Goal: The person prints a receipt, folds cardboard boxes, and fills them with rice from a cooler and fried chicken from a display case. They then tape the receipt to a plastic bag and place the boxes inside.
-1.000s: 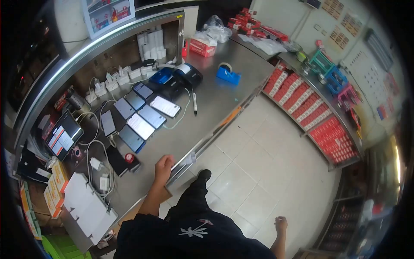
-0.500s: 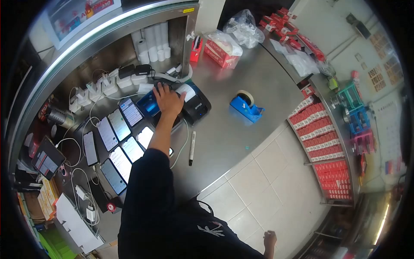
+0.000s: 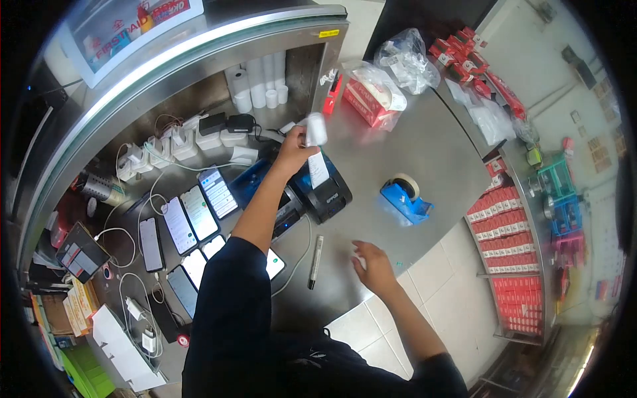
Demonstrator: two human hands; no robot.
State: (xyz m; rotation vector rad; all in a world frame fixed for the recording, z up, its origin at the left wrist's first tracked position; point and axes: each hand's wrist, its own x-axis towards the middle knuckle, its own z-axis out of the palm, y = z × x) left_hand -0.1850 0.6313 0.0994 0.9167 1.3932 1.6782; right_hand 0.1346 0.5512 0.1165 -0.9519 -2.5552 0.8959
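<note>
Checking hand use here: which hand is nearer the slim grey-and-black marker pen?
Right. The right hand is open, to the right of the pen; the left hand is farther off, gripping a white paper roll by the black plastic printer.

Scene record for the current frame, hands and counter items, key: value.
left_hand: left hand grips paper roll
paper_strip: paper strip hangs over black printer
right_hand: right hand open, holding nothing
marker: marker lies between phones and right hand
phones: several, screens lit, some partly hidden by left arm
tape: blue tape dispenser on counter
spare_rolls: white rolls behind chargers
</note>
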